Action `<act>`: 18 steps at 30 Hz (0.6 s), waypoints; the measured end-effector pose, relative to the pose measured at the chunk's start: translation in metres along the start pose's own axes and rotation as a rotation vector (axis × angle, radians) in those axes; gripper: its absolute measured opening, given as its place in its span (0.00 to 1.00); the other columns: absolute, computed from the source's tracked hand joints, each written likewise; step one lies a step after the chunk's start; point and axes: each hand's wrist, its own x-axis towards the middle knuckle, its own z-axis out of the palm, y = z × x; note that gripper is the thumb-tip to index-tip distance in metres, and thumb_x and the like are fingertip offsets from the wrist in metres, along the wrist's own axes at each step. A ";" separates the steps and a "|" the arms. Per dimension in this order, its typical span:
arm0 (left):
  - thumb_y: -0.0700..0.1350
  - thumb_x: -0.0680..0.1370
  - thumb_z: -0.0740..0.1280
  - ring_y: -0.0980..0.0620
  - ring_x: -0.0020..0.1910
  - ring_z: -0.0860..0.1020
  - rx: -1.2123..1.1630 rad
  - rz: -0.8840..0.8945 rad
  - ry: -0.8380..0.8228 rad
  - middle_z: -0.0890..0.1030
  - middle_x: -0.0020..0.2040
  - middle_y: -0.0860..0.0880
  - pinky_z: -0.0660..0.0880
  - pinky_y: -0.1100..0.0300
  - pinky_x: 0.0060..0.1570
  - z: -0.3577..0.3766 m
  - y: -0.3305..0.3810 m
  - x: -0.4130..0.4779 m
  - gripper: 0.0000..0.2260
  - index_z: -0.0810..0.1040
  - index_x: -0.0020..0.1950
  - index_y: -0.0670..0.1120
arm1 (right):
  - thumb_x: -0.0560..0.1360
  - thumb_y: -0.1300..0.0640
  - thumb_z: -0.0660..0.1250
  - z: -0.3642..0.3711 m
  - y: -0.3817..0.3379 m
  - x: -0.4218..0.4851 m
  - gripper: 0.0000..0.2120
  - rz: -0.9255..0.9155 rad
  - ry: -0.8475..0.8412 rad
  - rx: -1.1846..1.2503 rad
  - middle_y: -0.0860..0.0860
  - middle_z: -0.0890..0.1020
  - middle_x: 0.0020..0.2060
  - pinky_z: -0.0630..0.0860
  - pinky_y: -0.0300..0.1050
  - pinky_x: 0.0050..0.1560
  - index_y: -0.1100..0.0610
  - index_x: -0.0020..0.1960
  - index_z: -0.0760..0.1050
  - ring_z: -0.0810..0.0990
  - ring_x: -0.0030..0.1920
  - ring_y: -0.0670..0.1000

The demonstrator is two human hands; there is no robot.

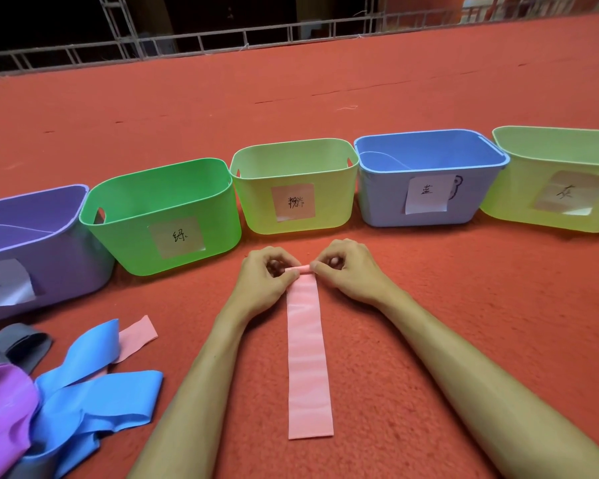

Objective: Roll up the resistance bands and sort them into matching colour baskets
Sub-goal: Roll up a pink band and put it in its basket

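Observation:
A pink resistance band [308, 357] lies flat on the red carpet, running away from me. Its far end is curled into a small tight roll. My left hand [267, 274] pinches the left end of that roll and my right hand [346, 269] pinches the right end. Five labelled baskets stand in a row behind: purple [66, 267], green [173, 250], pale yellow-green [329, 205], blue [384, 198] and another yellow-green [519, 198]. At the lower left lies a pile of loose bands: blue [97, 402], purple [4, 409], grey [18, 344] and a second pink one [139, 335].
Red carpet [464, 323] stretches to the right of my arms and beyond the baskets. A metal railing [291, 32] runs along the carpet's far edge, with darkness behind it.

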 end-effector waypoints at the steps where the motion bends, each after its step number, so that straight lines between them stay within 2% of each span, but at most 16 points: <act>1: 0.38 0.74 0.76 0.58 0.34 0.74 0.006 0.001 -0.003 0.81 0.36 0.55 0.70 0.65 0.37 0.000 0.000 0.000 0.08 0.86 0.43 0.51 | 0.75 0.53 0.75 0.000 0.000 0.000 0.02 -0.004 0.000 -0.005 0.44 0.81 0.37 0.71 0.40 0.42 0.47 0.44 0.87 0.76 0.40 0.44; 5: 0.34 0.71 0.74 0.60 0.32 0.73 0.054 -0.014 -0.029 0.80 0.33 0.56 0.69 0.66 0.36 0.000 0.002 -0.001 0.10 0.86 0.43 0.50 | 0.73 0.54 0.77 0.000 0.002 0.000 0.04 -0.020 -0.007 -0.001 0.43 0.82 0.37 0.71 0.36 0.41 0.46 0.42 0.87 0.77 0.40 0.44; 7: 0.34 0.70 0.73 0.60 0.33 0.74 0.081 -0.016 -0.034 0.82 0.36 0.56 0.70 0.67 0.37 0.001 0.002 -0.001 0.11 0.87 0.45 0.50 | 0.73 0.55 0.77 0.000 0.002 0.000 0.04 -0.020 -0.012 0.015 0.43 0.83 0.37 0.71 0.35 0.41 0.46 0.42 0.86 0.78 0.40 0.45; 10: 0.38 0.72 0.75 0.60 0.36 0.75 0.129 -0.007 -0.018 0.83 0.42 0.54 0.69 0.69 0.38 0.001 0.004 0.000 0.10 0.89 0.47 0.52 | 0.72 0.55 0.78 -0.001 0.002 0.000 0.04 -0.021 -0.017 0.031 0.43 0.83 0.38 0.73 0.36 0.41 0.46 0.43 0.87 0.78 0.40 0.45; 13: 0.41 0.72 0.77 0.60 0.36 0.75 0.129 -0.001 -0.006 0.83 0.42 0.54 0.69 0.70 0.37 0.001 0.004 -0.001 0.06 0.89 0.44 0.53 | 0.71 0.55 0.79 -0.001 0.003 0.001 0.04 -0.023 -0.026 0.042 0.43 0.83 0.38 0.72 0.37 0.41 0.46 0.43 0.87 0.78 0.40 0.45; 15: 0.42 0.72 0.79 0.60 0.35 0.75 0.100 -0.004 -0.010 0.83 0.42 0.54 0.69 0.68 0.37 0.001 0.002 0.000 0.05 0.88 0.42 0.53 | 0.70 0.53 0.79 0.000 0.005 0.000 0.04 -0.026 -0.031 0.063 0.44 0.83 0.38 0.72 0.38 0.41 0.45 0.42 0.87 0.78 0.39 0.46; 18: 0.42 0.73 0.78 0.55 0.36 0.78 0.057 -0.012 -0.026 0.84 0.41 0.53 0.74 0.58 0.38 0.001 0.000 -0.001 0.06 0.87 0.41 0.54 | 0.69 0.49 0.76 0.000 0.005 0.001 0.02 -0.011 -0.034 0.133 0.44 0.84 0.37 0.73 0.41 0.41 0.45 0.42 0.86 0.78 0.38 0.45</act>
